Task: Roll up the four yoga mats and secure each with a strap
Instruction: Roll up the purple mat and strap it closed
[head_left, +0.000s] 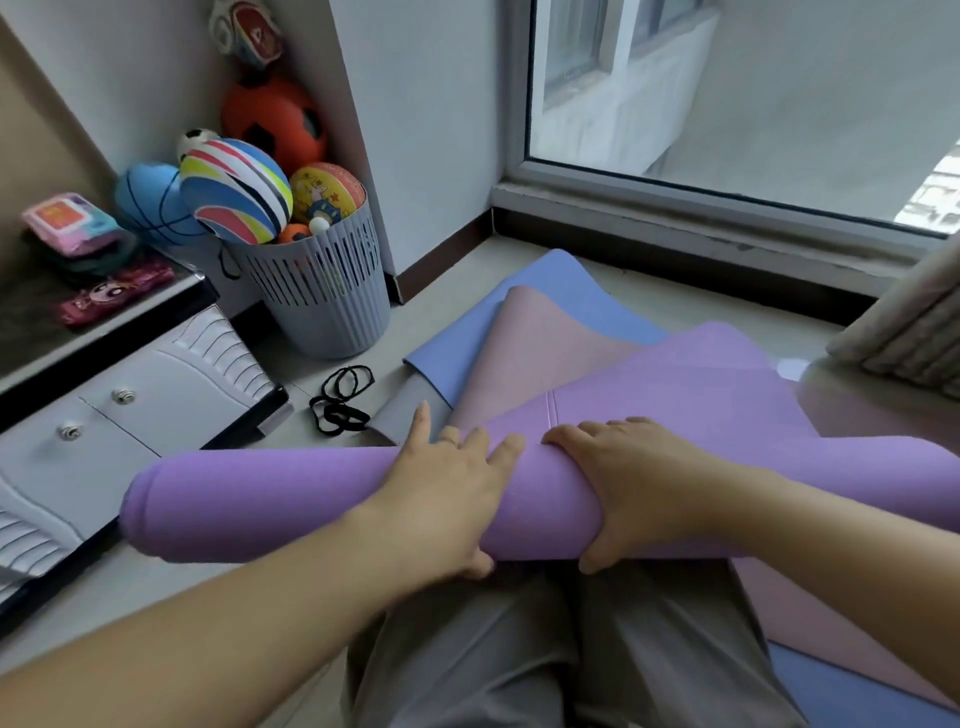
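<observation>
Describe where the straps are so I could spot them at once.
Start at the grey slatted basket of balls. On the floor before it, between the white drawers and the blue mat, lie the straps: thin black loops, while their neighbours are broad and pale.

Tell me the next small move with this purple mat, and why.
Probably roll the purple yoga mat another turn forward: left hand and right hand both grip the roll, a flat stretch lies unrolled ahead, and the black straps lie unused on the floor.
</observation>
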